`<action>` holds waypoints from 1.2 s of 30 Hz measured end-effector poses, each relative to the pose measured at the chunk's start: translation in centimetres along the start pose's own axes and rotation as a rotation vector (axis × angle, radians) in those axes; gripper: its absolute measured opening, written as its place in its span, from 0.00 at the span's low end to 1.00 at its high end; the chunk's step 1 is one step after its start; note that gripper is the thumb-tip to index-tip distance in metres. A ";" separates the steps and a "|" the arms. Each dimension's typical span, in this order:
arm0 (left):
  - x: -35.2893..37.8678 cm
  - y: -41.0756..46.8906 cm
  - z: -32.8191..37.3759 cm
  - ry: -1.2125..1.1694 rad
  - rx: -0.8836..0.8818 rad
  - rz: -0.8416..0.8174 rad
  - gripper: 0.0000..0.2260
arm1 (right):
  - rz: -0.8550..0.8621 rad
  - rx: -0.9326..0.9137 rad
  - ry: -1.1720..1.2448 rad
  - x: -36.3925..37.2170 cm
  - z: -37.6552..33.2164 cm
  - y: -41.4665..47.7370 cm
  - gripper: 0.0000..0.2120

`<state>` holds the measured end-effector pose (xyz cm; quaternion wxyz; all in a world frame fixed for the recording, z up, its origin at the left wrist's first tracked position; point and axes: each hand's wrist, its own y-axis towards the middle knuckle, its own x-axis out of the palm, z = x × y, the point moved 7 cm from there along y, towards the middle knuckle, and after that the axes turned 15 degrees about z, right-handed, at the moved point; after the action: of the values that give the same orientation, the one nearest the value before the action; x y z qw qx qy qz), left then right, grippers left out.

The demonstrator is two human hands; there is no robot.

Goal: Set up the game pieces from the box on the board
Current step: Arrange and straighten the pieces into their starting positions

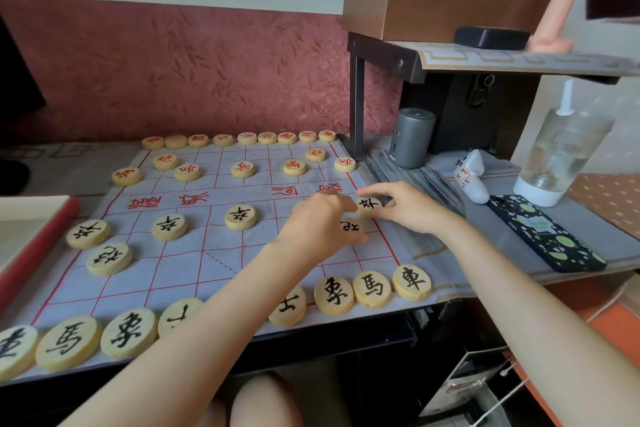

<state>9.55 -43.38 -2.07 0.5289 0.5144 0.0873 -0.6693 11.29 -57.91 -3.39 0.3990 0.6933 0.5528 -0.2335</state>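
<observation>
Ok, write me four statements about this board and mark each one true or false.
1. The right hand pinches a black-lettered piece on the board's right edge. True.
2. The red-lettered pieces line the near edge. False: they fill the far side; the near row is black-lettered.
3. The phone lies on the board. False: it lies off the board, to its right.
4. One disc in the far row shows no character. True.

Both forearms outstretched, left hand [322,222] palm-down, fingers curled, right hand [405,204] in a fingertip pinch on a piece [370,205]
</observation>
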 end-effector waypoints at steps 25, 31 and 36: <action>1.3 0.0 -1.2 -0.064 -0.172 0.032 0.26 | 0.067 0.103 0.102 0.4 1.7 -1.2 0.24; 1.3 0.3 -0.7 0.235 -0.155 0.057 0.30 | 0.097 0.108 0.094 0.6 1.9 -1.0 0.23; 1.5 0.1 -1.0 0.130 -0.185 0.063 0.25 | 0.149 0.096 0.115 0.4 1.5 -1.3 0.21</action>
<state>10.35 -43.66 -3.61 0.5883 0.5082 0.1663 -0.6067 10.32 -58.78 -4.97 0.3490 0.7631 0.5099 -0.1893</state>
